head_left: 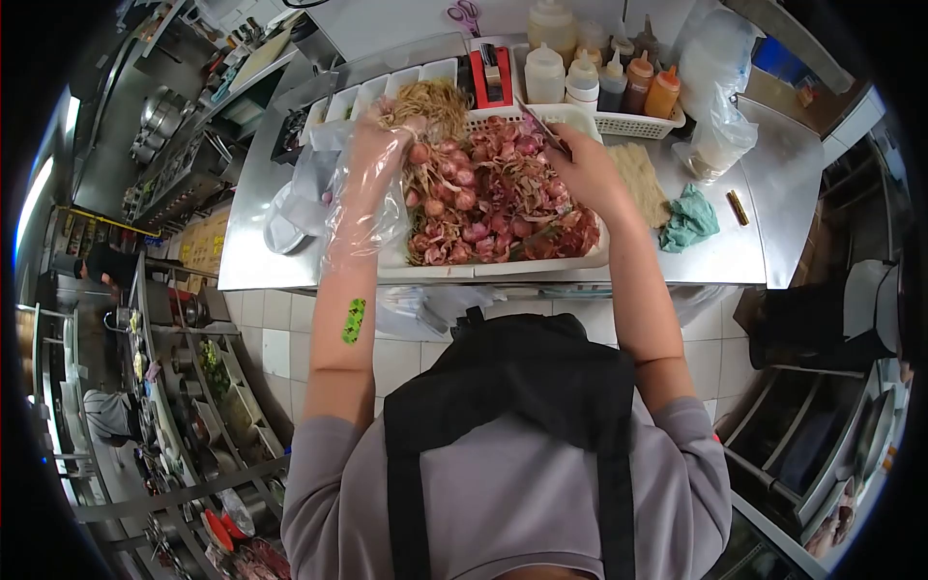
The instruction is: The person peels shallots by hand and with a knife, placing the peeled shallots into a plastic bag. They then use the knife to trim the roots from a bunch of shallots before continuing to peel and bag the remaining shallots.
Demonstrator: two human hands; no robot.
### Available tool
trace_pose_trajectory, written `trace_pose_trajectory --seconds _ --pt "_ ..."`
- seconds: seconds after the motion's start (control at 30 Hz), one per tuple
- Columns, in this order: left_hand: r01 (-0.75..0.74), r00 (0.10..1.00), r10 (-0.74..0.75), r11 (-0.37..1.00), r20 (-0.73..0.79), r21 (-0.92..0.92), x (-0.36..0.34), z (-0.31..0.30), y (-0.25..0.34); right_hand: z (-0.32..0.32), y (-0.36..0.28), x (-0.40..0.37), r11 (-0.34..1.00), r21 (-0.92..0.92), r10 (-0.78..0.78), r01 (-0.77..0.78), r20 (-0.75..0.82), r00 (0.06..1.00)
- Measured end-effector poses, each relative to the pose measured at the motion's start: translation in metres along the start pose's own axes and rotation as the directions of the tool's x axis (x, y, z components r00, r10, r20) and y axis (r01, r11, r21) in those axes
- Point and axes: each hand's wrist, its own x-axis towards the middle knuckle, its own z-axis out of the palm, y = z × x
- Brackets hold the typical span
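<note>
A white tray (495,268) in front of me is heaped with red shallots (493,227), their dry skins and stalks still on. My left hand (379,145), in a loose clear plastic glove, grips a bunch of shallots (447,179) near its straw-coloured dried stalks (430,104), over the tray's left side. At the tray's right edge, my right hand (588,169) is closed round what looks like a small knife (541,126), its thin blade pointing up and left over the shallots. The palm hides most of its handle.
Behind the tray stand white containers (372,92), a red holder (491,77) and a basket (633,126) of sauce bottles. To the right lie a brown cloth (638,184), a green cloth (689,218) and a plastic bag (720,126). A person (101,266) is far left.
</note>
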Motion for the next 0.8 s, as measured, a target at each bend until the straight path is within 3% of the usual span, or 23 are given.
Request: trace_pose_trajectory --seconds 0.07,0.1,0.17,0.23,0.3,0.33,0.37,0.43,0.5,0.57,0.7,0.8 --pt "0.105 0.994 -0.107 0.97 -0.004 0.218 0.002 -0.001 0.006 -0.003 0.001 0.002 1.0 0.012 0.006 -0.006 0.033 0.999" --pt "0.105 0.994 -0.107 0.97 -0.003 0.217 0.004 0.001 0.0 -0.005 0.001 0.002 1.0 0.026 0.012 -0.014 0.065 0.998" --pt "-0.075 0.997 0.075 0.997 0.009 -0.023 0.009 0.009 -0.02 -0.006 -0.001 0.0 0.999 0.048 -0.014 0.011 0.053 0.998" --pt "-0.035 0.999 0.034 0.999 0.026 0.032 0.003 0.011 -0.001 -0.01 -0.005 -0.003 0.997 0.07 -0.039 0.035 0.046 0.998" --pt "0.002 0.999 -0.005 0.996 0.037 0.089 -0.001 0.01 0.006 -0.015 -0.011 -0.002 0.986 0.027 0.161 -0.166 0.131 0.978" --pt "0.017 1.0 -0.016 0.999 0.022 -0.04 -0.001 0.008 0.004 -0.014 -0.007 -0.001 0.986 0.027 0.161 -0.166 0.129 0.978" --pt "0.033 0.999 -0.032 0.985 0.011 -0.167 0.0 0.005 0.001 -0.012 0.001 -0.001 0.996 -0.041 0.086 -0.082 0.084 0.993" --pt "0.045 0.997 -0.055 0.985 -0.05 -0.167 0.016 -0.009 -0.014 -0.009 0.005 -0.004 0.994 -0.11 0.014 -0.008 0.05 0.999" --pt "0.06 0.989 -0.082 0.984 -0.125 -0.168 0.016 -0.013 -0.007 -0.005 -0.006 -0.006 0.891 -0.432 0.025 0.137 0.347 0.937" --pt "-0.071 0.997 0.059 0.971 -0.058 -0.23 0.005 -0.011 0.043 0.003 -0.019 -0.011 0.85 -0.492 -0.004 0.191 0.355 0.935" --pt "-0.046 0.999 0.045 0.981 -0.012 -0.19 0.005 -0.013 0.05 0.005 -0.01 -0.01 0.784 -0.536 -0.078 0.313 0.417 0.906" --pt "-0.063 0.997 0.055 0.978 -0.048 -0.2 0.001 -0.008 0.045 -0.014 -0.013 -0.005 0.801 -0.569 0.04 0.185 0.36 0.932"
